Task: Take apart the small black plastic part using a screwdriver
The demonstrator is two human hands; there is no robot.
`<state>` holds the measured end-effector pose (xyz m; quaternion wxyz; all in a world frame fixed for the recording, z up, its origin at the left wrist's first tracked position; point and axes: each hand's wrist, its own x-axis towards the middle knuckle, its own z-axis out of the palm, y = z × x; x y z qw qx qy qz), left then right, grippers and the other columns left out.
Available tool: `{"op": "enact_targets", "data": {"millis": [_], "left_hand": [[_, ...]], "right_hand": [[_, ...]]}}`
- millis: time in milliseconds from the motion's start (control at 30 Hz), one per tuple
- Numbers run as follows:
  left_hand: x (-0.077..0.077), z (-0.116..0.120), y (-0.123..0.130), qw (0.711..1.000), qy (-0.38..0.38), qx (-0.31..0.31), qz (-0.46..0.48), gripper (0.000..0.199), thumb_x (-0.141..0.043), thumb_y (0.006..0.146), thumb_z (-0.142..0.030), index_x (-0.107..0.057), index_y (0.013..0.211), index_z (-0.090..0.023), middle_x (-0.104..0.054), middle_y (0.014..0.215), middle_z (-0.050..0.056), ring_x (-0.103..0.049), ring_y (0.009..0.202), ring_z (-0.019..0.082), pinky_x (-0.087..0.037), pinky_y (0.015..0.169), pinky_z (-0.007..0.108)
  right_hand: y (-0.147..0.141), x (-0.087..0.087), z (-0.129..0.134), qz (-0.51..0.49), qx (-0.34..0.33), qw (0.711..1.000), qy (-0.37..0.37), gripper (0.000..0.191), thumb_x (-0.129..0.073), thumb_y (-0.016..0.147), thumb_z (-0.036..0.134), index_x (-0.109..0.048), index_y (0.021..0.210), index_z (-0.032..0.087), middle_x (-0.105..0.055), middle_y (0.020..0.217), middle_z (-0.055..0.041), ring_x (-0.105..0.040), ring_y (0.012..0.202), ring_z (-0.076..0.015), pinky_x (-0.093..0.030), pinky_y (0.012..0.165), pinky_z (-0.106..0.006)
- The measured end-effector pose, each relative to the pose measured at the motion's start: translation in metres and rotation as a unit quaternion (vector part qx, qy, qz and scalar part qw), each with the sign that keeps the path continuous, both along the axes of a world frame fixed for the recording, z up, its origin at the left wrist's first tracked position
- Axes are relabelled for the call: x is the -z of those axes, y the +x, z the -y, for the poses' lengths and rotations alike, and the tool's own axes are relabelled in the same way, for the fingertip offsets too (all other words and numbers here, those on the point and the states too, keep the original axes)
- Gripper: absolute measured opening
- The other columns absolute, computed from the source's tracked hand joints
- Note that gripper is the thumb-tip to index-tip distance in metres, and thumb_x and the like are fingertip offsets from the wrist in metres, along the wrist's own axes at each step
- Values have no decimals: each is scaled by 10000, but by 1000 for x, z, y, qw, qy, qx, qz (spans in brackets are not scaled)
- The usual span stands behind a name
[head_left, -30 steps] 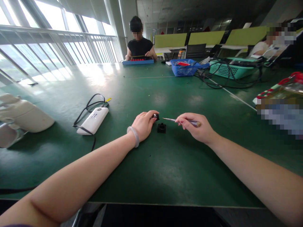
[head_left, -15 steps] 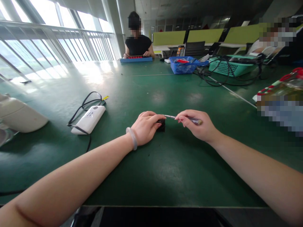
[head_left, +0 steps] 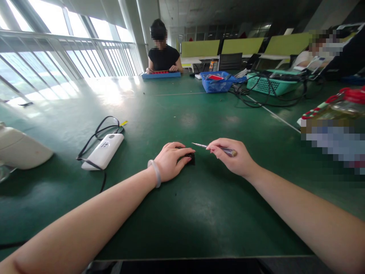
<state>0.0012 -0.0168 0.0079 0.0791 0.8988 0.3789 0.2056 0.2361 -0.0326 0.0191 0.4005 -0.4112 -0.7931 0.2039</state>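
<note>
My left hand (head_left: 171,163), with a pale bangle (head_left: 154,173) at its wrist, is closed around a small black block (head_left: 192,158) on the table. Fingers cover most of the block, so its kind is hidden. To the right, my right hand (head_left: 232,155) grips a slim pointed tool (head_left: 228,151) like a pen. A thin metallic tip points left from it, and the thicker handle shows a tan end. That tip hovers just above and right of the block, apart from it.
A white power bank-like box (head_left: 104,151) with a black cable lies left on the green table (head_left: 199,213). A white object (head_left: 23,146) stands at far left. Blue basket (head_left: 216,83), green basket (head_left: 269,84) and tangled cables sit at back right. A person (head_left: 164,57) sits opposite.
The tool's tip has moved away from the black block, where it was close to my left fingers. My left hand keeps its hold, and the whole view has shifted slightly.
</note>
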Motion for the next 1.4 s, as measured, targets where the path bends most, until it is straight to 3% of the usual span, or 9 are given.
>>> {"op": "enact_targets", "data": {"millis": [167, 267, 367, 467, 633, 767, 1000, 1133, 1400], "left_hand": [[1, -1, -4, 995, -1, -101, 26, 381, -399, 935, -207, -537, 1289, -190, -640, 1199, 73, -517, 1177, 232, -414, 1027, 417], [6, -6, -9, 986, -9, -164, -6, 452, -510, 880, -208, -482, 1330, -170, -603, 1265, 80, -488, 1222, 264, -389, 1059, 425], [10, -12, -13, 980, -38, -192, -20, 456, -550, 863, -202, -492, 1314, -164, -637, 1205, 87, -527, 1177, 272, -411, 1036, 427], [11, -13, -12, 983, -43, -177, 15, 414, -548, 878, -209, -508, 1289, -183, -666, 1144, 71, -565, 1112, 255, -438, 999, 423], [6, -5, -6, 990, -23, -84, 109, 434, -577, 881, -275, -486, 1303, -223, -634, 1203, 52, -597, 1043, 208, -481, 936, 366], [3, 2, 0, 996, -15, -13, 89, 425, -606, 870, -332, -518, 1273, -233, -635, 1197, 54, -573, 1094, 218, -454, 973, 361], [6, 0, 3, 998, -55, -32, 28, 477, -651, 835, -363, -522, 1281, -251, -655, 1138, 69, -592, 1060, 237, -459, 953, 383], [7, -1, 2, 997, -69, -25, 33, 523, -679, 810, -379, -510, 1290, -260, -649, 1147, 70, -591, 1069, 240, -454, 956, 381], [5, 0, 3, 994, -95, -42, 43, 430, -728, 750, -414, -564, 1104, -233, -666, 1043, 50, -616, 980, 247, -482, 880, 385]], "right_hand": [[0, 0, 0, 6, -4, 1000, -8, 197, -543, 880, 306, -690, 858, 177, -677, 777, -36, -602, 681, -150, -441, 590, -261], [0, 0, 0, 6, -5, 1000, -12, 200, -542, 879, 303, -692, 850, 174, -675, 768, -33, -597, 672, -146, -437, 590, -260], [1, 1, 0, 1, -8, 1000, -17, 202, -538, 881, 301, -692, 850, 174, -671, 764, -34, -593, 671, -147, -439, 589, -261], [0, 1, -1, -3, -10, 1000, -20, 201, -537, 882, 302, -690, 845, 177, -668, 754, -32, -595, 671, -149, -447, 597, -265], [-1, 2, -1, -8, 0, 1000, -18, 200, -542, 877, 303, -691, 838, 176, -672, 755, -32, -606, 671, -150, -452, 604, -266], [-1, 2, -1, -7, 2, 1000, -16, 200, -539, 878, 300, -688, 834, 175, -672, 750, -30, -603, 652, -143, -450, 591, -260], [-2, 2, 0, -18, 8, 1000, -16, 195, -543, 873, 294, -692, 837, 174, -673, 750, -33, -604, 647, -144, -457, 591, -264], [-3, 0, 5, -40, 11, 999, 24, 176, -542, 871, 259, -678, 803, 171, -639, 694, -20, -586, 627, -138, -442, 586, -265], [-1, -5, 19, -82, -72, 987, 114, 211, -487, 871, 169, -624, 712, 182, -596, 630, -3, -548, 572, -122, -400, 545, -265]]}}
